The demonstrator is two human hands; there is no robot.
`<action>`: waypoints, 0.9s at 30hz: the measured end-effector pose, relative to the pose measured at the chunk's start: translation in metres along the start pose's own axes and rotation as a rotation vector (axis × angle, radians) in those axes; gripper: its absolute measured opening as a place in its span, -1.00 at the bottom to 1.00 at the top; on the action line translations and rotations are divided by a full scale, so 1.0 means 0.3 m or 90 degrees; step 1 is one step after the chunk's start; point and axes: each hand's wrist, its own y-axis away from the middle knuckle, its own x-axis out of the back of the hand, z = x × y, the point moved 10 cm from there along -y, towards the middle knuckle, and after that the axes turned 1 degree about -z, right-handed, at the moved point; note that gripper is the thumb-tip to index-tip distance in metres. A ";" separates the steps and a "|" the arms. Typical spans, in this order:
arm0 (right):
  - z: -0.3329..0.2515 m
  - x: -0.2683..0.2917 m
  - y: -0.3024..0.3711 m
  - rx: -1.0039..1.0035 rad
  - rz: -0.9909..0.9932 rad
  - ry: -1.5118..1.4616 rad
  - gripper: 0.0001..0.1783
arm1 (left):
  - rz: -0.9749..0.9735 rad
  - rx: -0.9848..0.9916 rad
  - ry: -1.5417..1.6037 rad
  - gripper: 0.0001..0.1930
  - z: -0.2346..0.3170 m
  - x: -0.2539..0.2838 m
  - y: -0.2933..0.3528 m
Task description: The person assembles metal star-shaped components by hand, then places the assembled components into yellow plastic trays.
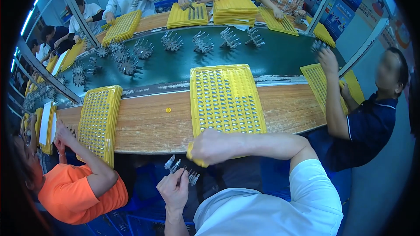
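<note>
My left hand (174, 189), below the bench edge, is closed on a grey metal rack (193, 177) with several short prongs or parts sticking out. Its far end shows just above my fingers. My right forearm comes in from the right, across the near end of a yellow tray (258, 120). At that tray's near left corner is my right hand (212, 146), back upward and fingers hidden beneath. A yellow edge shows under it; I cannot tell whether it grips this. Small silvery metal pieces stand in rows in the tray, with a bare yellow patch toward its far right.
A green conveyor (175, 67) behind the wooden bench (144, 124) carries several metal racks (203, 42). A small yellow disc (168, 110) lies on the bench. Co-workers sit on both sides, beside a filled yellow tray (94, 120) at left and another tray (316, 83) at right.
</note>
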 end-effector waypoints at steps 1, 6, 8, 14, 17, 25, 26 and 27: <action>0.067 0.036 0.011 -0.055 -0.012 0.029 -0.85 | 0.026 0.055 0.048 -0.87 -0.041 0.012 0.013; 0.693 0.269 0.187 -0.397 0.187 0.058 -0.70 | 0.076 0.166 0.159 -0.89 -0.117 0.045 0.039; 0.915 0.286 0.288 -0.502 0.202 0.047 -0.68 | 0.065 0.160 0.162 -0.88 -0.127 0.034 0.045; 1.067 0.258 0.363 -0.667 0.051 0.132 -0.67 | 0.039 0.156 0.143 -0.87 -0.121 0.009 0.040; 1.074 0.263 0.353 -0.672 0.060 0.124 -0.69 | 0.032 0.149 0.127 -0.86 -0.118 0.007 0.031; 1.094 0.258 0.347 -0.706 0.043 0.084 -0.69 | 0.006 0.145 0.136 -0.88 -0.119 -0.025 0.022; 1.094 0.252 0.347 -0.709 0.042 0.066 -0.70 | 0.009 0.141 0.139 -0.88 -0.115 -0.024 0.020; 1.102 0.247 0.355 -0.710 0.043 0.067 -0.70 | 0.010 0.139 0.140 -0.88 -0.115 -0.027 0.020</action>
